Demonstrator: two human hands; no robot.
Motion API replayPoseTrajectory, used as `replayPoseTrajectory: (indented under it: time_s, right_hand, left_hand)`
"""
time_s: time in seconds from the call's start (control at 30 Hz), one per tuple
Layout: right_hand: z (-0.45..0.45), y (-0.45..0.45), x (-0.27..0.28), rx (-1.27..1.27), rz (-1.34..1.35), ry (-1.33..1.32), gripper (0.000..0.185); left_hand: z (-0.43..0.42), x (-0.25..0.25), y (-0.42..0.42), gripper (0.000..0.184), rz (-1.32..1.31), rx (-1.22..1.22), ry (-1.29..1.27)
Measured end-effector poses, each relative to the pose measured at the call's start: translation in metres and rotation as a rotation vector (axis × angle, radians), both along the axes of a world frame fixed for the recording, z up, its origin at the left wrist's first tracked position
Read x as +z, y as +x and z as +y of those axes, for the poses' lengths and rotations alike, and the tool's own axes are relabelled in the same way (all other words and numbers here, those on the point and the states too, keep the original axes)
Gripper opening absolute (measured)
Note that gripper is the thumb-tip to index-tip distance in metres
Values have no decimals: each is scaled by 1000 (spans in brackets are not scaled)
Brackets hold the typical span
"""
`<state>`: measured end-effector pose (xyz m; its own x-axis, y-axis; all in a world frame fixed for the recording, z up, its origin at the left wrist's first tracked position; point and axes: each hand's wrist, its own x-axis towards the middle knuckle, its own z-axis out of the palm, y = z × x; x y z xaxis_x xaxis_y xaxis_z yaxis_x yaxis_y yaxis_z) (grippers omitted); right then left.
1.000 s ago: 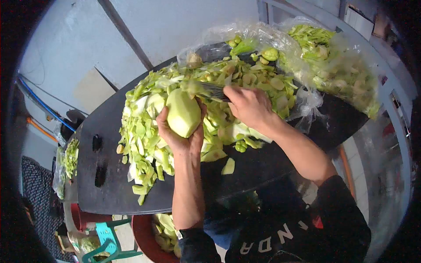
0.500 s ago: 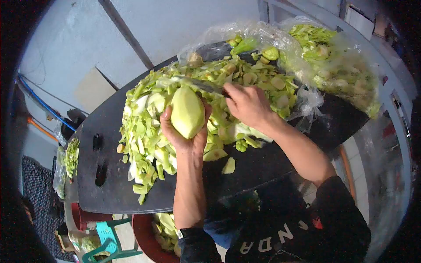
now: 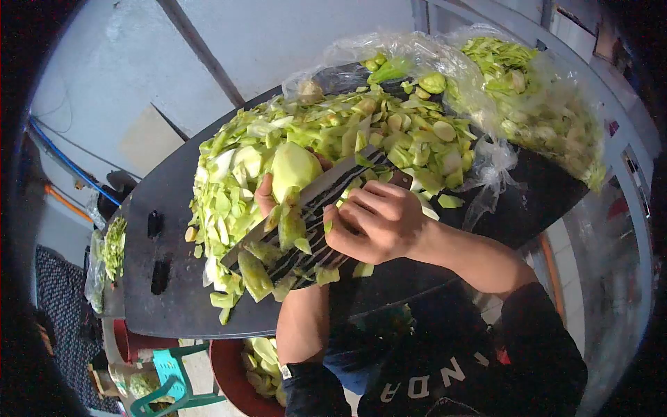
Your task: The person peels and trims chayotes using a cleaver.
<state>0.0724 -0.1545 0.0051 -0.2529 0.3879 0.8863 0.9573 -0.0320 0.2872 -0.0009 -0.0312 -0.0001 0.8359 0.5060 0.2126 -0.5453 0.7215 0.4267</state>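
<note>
A peeled, pale green oval fruit (image 3: 294,169) rests in my left hand (image 3: 265,196), whose thumb and fingertips show on either side of it. The palm is hidden behind a broad knife (image 3: 326,198). My right hand (image 3: 379,221) is closed round the knife, and its handle is mostly covered by the fingers. Dark streaks run along the wide blade, which lies slanted across the lower part of the fruit. Several strips of green peel (image 3: 254,276) cling to the blade face. A large heap of peelings (image 3: 229,201) spreads over the table behind both hands.
The dark table (image 3: 187,299) has a curved edge. A clear plastic bag (image 3: 549,118) of greens stands at the back right. Below the front edge is a red tub (image 3: 226,368) holding pale pieces, beside a green plastic stool (image 3: 170,375). A wall stands behind.
My right hand has brought the knife down and toward me, turning its broad face into view across the fruit. Peel pieces now sit on the blade. The fruit is partly covered.
</note>
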Motion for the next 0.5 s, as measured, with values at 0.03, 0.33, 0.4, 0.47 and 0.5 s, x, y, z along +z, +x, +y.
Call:
replayPoseTrajectory:
  time_s: [0.03,0.33,0.4,0.47,0.5]
  right_hand:
    - [-1,1,-1,4,10,-19,10]
    - [-8,38,1,-53,250,-91,11]
    - [-6,30,4,45,230,-41,10]
    - [0,28,2,72,225,40,10]
    - [-1,34,0,47,328,-57,19]
  left_hand:
    - [-1,0,0,50,27,42,4]
    - [15,-6,3,51,49,171,18]
    - [19,-16,3,52,55,177,34]
    - [23,-22,6,52,167,240,52]
    - [22,-17,7,53,70,148,12]
